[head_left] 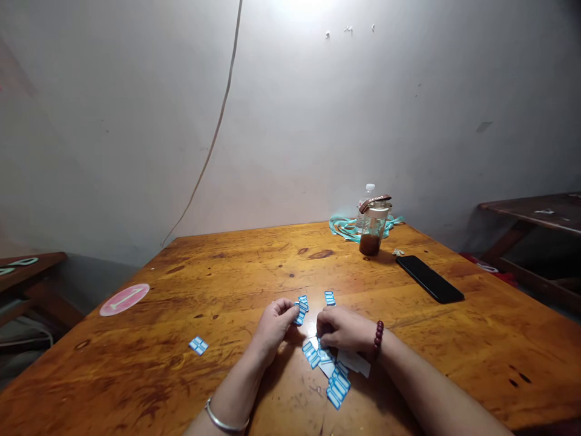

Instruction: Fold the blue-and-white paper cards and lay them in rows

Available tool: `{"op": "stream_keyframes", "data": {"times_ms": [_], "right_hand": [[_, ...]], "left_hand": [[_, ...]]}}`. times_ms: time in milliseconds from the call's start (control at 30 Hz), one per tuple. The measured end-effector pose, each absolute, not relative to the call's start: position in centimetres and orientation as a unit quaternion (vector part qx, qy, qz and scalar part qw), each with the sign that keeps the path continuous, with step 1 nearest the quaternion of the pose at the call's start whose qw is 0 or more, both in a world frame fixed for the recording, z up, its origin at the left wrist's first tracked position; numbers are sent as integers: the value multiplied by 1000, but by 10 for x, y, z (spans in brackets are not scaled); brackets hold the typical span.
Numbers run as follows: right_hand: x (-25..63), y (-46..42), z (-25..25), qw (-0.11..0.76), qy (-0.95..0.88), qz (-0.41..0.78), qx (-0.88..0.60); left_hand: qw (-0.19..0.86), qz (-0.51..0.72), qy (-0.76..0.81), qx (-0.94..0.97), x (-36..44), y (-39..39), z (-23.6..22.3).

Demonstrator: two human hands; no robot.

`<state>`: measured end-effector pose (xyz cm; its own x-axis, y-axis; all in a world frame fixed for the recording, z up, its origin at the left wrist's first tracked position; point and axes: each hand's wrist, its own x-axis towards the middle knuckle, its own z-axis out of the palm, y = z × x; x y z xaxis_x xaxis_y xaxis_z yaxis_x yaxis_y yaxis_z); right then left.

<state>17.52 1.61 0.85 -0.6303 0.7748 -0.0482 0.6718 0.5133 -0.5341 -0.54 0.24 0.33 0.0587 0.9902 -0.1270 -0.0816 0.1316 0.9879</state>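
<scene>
Between the thumb and fingers of my left hand (275, 324) are a few small blue-and-white cards (300, 312), held just above the wooden table. My right hand (344, 330) is closed, its fingertips down at a loose pile of similar cards (338, 387); whatever lies under the fingers is hidden. Some pieces in that pile show plain white faces (356, 362). Just beyond my right hand lies a separate small blue-and-white card stack (329, 297). Off to the left, another blue-and-white card (198, 346) rests alone on the table.
On the wooden table (245, 260) stand a cup of dark liquid (371, 239) and a clear bottle (368, 192) beside turquoise straps (340, 227). A black phone (429, 278) lies at the right. A pink round sticker (124, 300) is at the left edge. A wall rises behind.
</scene>
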Motion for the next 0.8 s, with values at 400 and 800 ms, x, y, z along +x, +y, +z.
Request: {"op": "stream_keyframes", "data": {"times_ms": [400,800], "right_hand": [[177,16,6,117,-852,240,-450],[158,13,18,393,-631,528,-410]], "left_hand": [[545,475,499,478,-8,4,-1],[544,513,475,464,-2,1,3]]}}
